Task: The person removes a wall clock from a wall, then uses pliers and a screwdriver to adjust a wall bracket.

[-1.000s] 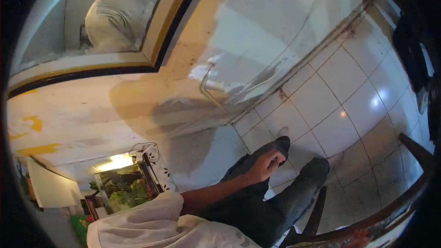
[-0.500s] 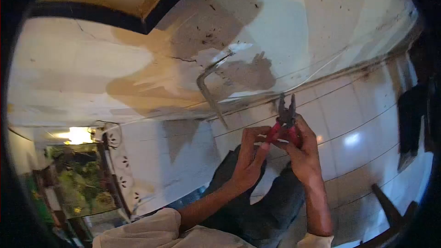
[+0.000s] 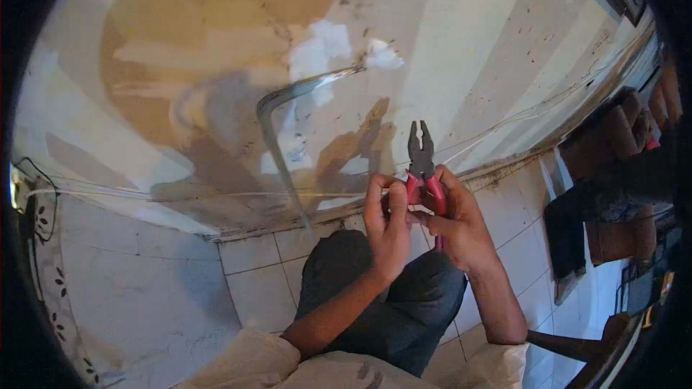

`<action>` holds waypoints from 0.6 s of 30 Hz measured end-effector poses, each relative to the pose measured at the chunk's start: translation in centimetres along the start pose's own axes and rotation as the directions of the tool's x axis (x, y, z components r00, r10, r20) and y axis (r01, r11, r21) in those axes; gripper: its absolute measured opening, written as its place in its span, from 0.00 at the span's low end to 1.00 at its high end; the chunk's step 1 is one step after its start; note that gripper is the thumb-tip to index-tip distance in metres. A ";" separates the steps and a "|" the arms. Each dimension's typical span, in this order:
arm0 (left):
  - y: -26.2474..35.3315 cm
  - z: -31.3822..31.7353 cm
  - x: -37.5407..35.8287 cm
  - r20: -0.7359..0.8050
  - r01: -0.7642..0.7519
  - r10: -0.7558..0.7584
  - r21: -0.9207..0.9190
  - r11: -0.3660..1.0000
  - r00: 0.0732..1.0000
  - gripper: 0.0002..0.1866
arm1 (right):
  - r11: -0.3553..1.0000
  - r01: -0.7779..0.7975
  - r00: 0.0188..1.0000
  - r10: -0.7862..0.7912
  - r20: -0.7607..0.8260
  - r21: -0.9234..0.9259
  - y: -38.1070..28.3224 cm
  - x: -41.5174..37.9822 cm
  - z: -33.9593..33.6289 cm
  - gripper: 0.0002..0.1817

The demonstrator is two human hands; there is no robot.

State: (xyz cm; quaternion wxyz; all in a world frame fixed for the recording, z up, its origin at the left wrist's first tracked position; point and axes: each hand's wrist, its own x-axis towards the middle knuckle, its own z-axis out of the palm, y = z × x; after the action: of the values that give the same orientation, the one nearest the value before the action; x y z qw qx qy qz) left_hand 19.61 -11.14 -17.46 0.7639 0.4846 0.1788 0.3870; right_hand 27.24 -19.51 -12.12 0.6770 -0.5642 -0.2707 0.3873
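Combination pliers (image 3: 421,151) with dark metal jaws and red handles point upward in front of me, the jaw tips slightly apart. My left hand (image 3: 388,230) pinches the left handle between thumb and fingers. Around the right handle, the fingers of my right hand (image 3: 465,234) are closed; its lower end shows below them. Both hands are above my bent knees, close together. Beyond them, a bent grey pipe (image 3: 268,126) sticks out of the wall and angles down toward the floor.
The stained wall (image 3: 461,65) has white patches around the pipe. A thin cable (image 3: 497,130) runs along its lower part. White tiles (image 3: 252,274) cover the floor. At the right, another person's dark-clothed leg (image 3: 566,230) and a dark chair leg (image 3: 559,346) show.
My view has turned, so the pipe looks nearer and the picture frame at upper left is gone. The pliers now appear higher and further left, with their jaws closer together.
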 end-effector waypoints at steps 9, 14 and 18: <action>1.5 -2.0 1.0 -0.084 -0.140 0.132 -0.104 0.985 0.988 0.12 | 0.981 -0.189 0.976 0.194 0.101 -0.051 -2.3 0.7 3.1 0.26; -2.2 -3.8 3.6 -0.224 -0.382 0.436 0.246 0.891 0.872 0.16 | 0.987 -0.119 0.980 0.134 0.147 -0.109 -3.0 1.9 1.8 0.27; 1.4 -6.1 7.3 -0.257 -0.506 0.862 0.722 0.471 0.436 0.21 | 0.988 -0.151 0.974 0.151 0.166 -0.012 -5.5 2.2 1.3 0.31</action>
State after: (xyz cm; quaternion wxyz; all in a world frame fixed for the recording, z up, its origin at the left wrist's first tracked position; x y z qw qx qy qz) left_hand 19.73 -1.62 -18.36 0.2504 0.5592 0.2846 0.7373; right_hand 28.62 -17.28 -6.63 0.6208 -0.5485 -0.2826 0.4836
